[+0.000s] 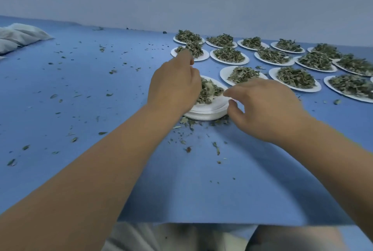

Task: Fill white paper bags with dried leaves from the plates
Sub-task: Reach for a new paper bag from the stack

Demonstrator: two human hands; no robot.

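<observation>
A stack of white plates (210, 112) stands at the middle of the blue table, with a pile of dried leaves (212, 90) on the top plate. My left hand (175, 83) lies over the left side of that pile, fingers curled down into the leaves. My right hand (262, 107) is at the stack's right rim, with forefinger above and thumb below the top plate's edge. White paper bags (20, 37) lie filled at the far left edge of the table.
Several more white plates heaped with dried leaves (294, 77) stand in rows at the back right. Loose leaf scraps (187, 125) are strewn over the blue table top (80, 89). A pale wall runs along the far side.
</observation>
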